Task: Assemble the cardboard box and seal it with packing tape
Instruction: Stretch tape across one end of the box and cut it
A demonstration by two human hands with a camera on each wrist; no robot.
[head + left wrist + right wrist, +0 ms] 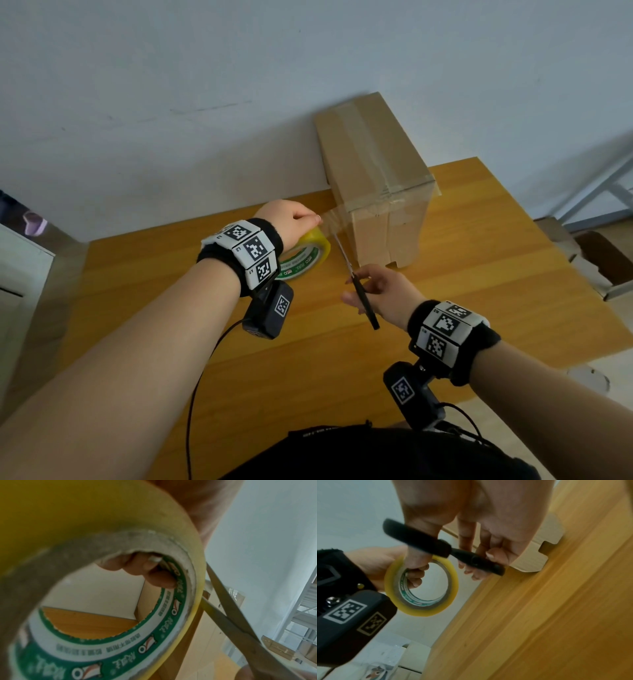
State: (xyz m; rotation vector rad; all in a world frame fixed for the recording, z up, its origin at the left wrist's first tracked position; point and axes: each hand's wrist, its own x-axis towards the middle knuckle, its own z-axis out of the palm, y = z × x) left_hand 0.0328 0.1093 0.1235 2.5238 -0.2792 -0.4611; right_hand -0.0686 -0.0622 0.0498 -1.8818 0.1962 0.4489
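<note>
A tall cardboard box [376, 178] stands on the wooden table [479, 274], its top seam and upper front covered with clear tape. My left hand [291, 222] grips a yellow tape roll [308, 253], fingers [154, 572] hooked through its core [171, 615]. A clear strip of tape [337, 219] stretches from the roll to the box. My right hand [380, 291] holds black-handled scissors [363, 294] with their blades [228, 609] apart at the strip. In the right wrist view the scissor handles [440, 547] sit on my thumb and fingers, with the roll [421, 585] behind.
The box's lower flap [539, 550] has a notch near the table. A wall [239, 85] rises behind the table. A metal rack [603, 185] and more cardboard [596, 260] stand off the table's right side. White furniture [20, 274] is at the left.
</note>
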